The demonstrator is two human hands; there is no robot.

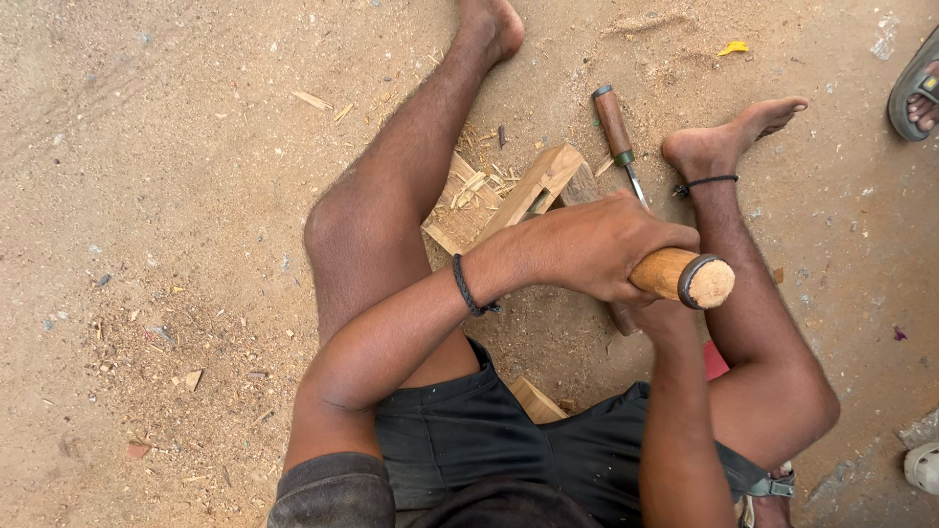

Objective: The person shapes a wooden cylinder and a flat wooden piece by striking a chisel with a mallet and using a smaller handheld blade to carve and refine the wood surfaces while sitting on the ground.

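1. The head view looks down at a person sitting on the sandy ground [147,196] with bare legs spread apart.
2. A thick round wooden handle with a metal ring near its flat end [685,277] sticks out to the right. It is light brown and smooth.
3. The left hand [597,249] is wrapped tight around this handle. The arm reaches across the body, and a black band sits on the wrist.
4. The right hand is hidden under the left hand and the handle, so I cannot tell how it is shaped. Its arm comes straight up from below.
5. A pale cut wooden block [514,200] lies on the ground between the legs, just past the hands, with wood chips around it.
6. A small chisel with a brown wooden handle and green band [616,132] lies near the right foot.
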